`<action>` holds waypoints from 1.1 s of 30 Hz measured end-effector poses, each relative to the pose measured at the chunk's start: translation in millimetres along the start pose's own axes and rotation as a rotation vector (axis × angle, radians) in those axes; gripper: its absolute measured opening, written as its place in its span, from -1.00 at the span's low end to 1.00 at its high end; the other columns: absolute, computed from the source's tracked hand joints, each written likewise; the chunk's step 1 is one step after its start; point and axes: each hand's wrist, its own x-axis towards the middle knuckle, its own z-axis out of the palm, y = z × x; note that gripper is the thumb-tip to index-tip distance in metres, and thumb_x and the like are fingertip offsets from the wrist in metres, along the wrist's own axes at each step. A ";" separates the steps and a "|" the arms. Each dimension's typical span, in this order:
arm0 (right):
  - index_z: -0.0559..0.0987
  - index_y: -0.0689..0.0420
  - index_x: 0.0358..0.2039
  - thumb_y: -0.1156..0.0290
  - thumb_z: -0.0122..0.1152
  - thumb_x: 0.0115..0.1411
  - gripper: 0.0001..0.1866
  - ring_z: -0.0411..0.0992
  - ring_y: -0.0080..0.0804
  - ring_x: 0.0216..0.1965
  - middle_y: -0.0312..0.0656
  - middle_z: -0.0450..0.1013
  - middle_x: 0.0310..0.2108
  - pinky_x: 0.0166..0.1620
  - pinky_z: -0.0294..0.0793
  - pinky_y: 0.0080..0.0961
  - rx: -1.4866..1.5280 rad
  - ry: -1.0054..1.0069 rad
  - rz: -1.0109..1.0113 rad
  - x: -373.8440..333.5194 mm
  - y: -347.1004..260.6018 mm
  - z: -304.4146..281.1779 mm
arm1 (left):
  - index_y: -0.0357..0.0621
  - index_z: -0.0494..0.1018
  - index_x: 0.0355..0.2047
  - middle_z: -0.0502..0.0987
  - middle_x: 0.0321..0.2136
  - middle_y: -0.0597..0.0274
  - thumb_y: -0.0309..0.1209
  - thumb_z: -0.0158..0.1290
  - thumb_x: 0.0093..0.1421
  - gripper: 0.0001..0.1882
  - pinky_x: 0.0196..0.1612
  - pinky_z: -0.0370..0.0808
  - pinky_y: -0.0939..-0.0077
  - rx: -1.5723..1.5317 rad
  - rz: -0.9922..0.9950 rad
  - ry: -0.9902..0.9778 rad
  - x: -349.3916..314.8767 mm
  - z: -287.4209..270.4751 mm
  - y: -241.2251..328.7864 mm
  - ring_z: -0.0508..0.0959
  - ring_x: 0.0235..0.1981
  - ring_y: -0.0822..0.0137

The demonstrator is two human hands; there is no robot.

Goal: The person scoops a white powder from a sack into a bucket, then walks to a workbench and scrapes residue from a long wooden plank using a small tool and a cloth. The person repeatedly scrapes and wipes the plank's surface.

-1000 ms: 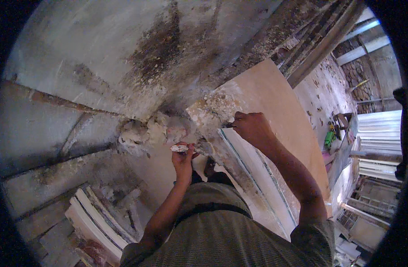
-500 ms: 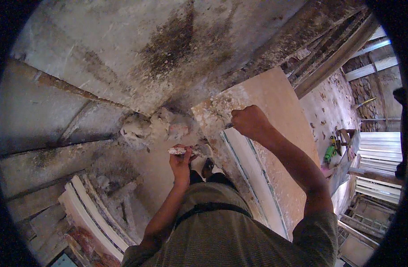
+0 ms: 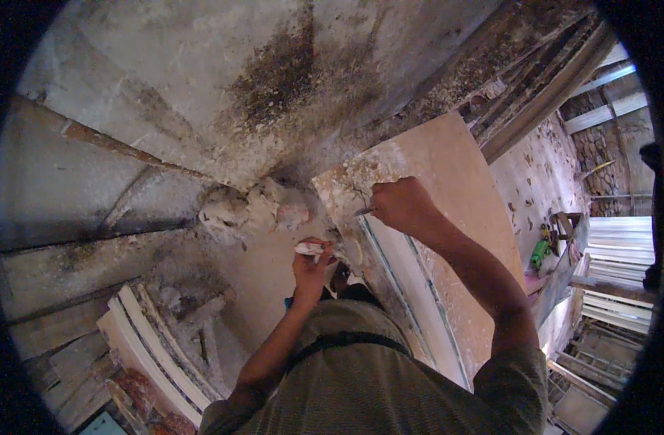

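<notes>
My left hand is closed round a flat hand tool crusted with white; its kind is hard to make out. Its greyish far part points right, toward the board's lower left edge. Over the end of a long white moulding strip with dark green edges, my right hand grips a small tool with a thin grey blade. The blade points left, and my fingers hide its handle. The strip lies on a tan board, whose upper left corner is spattered with white.
Lumpy whitish material is heaped against the stained wall. Curved white moulding pieces lie at the lower left. Off to the right are a green tool and a leaf-strewn floor. Beams lean at the upper right.
My left hand has moved right and slightly down with its tool, closer to the board. My right hand has shifted slightly left, and its blade now shows.
</notes>
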 end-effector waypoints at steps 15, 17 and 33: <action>0.64 0.15 -0.54 0.42 0.26 -0.05 -0.91 0.62 -0.10 -0.46 -0.06 0.59 -0.50 -0.37 0.61 -0.21 -0.002 0.030 0.034 3.9 -20.2 4.0 | -0.20 0.32 0.05 0.51 -0.01 0.22 -0.62 0.08 0.34 -0.69 -0.07 0.58 0.54 0.215 -0.076 -0.512 -16.8 33.1 -2.3 0.52 -0.02 0.48; 0.64 0.15 -0.55 0.42 0.27 -0.05 -0.91 0.62 -0.10 -0.46 -0.07 0.60 -0.51 -0.37 0.60 -0.22 0.009 0.048 0.045 3.6 -21.1 0.8 | -0.22 0.33 0.05 0.53 -0.03 0.24 -0.61 0.08 0.34 -0.70 -0.10 0.59 0.55 0.249 -0.019 -0.492 -17.6 31.2 -0.5 0.54 -0.06 0.49; 0.66 0.16 -0.47 0.38 0.26 0.06 -0.87 0.65 -0.13 -0.39 -0.08 0.61 -0.44 -0.32 0.63 -0.19 0.015 -0.047 0.157 6.7 -39.6 7.2 | -0.21 0.40 0.01 0.56 -0.03 0.20 -0.57 0.15 0.32 -0.72 -0.02 0.57 0.47 0.167 -0.060 -0.332 -15.8 7.0 -10.4 0.54 -0.01 0.44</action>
